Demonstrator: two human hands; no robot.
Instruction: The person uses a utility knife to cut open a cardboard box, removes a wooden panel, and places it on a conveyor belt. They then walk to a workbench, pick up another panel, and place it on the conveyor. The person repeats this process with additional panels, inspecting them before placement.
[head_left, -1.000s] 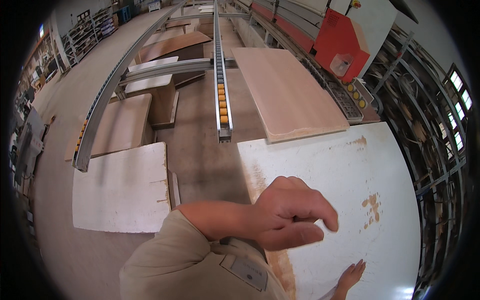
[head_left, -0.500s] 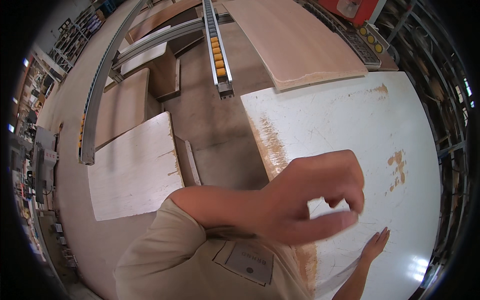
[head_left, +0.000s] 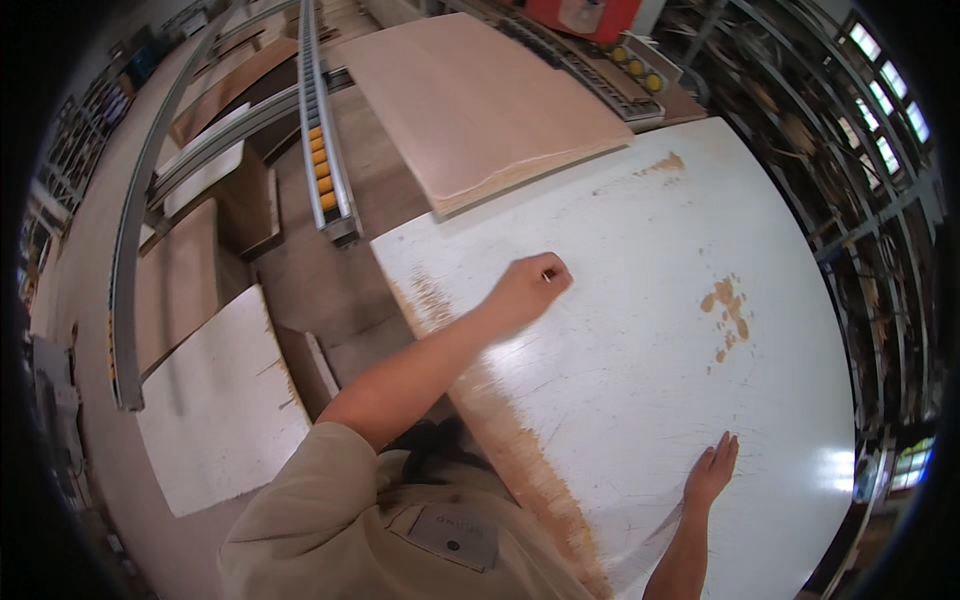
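A large white board (head_left: 640, 260) with worn brown patches lies flat in front of me. My left hand (head_left: 527, 288) reaches out over its left part, fingers curled into a loose fist, knuckles on or just above the surface; something tiny and pale may sit between the fingertips, too small to tell. My right hand (head_left: 711, 470) lies flat on the board near its near edge, fingers together and stretched, holding nothing.
A stack of bare plywood sheets (head_left: 470, 95) lies beyond the white board. A roller conveyor rail with orange wheels (head_left: 322, 170) runs away on the left. Another white board (head_left: 215, 400) and brown boards (head_left: 175, 285) lie lower left. Metal racks (head_left: 880, 200) line the right side.
My left hand went from hovering close under the camera with spread fingers to reaching far out over the board and curling shut. The view tilted down. My right hand stayed flat on the board.
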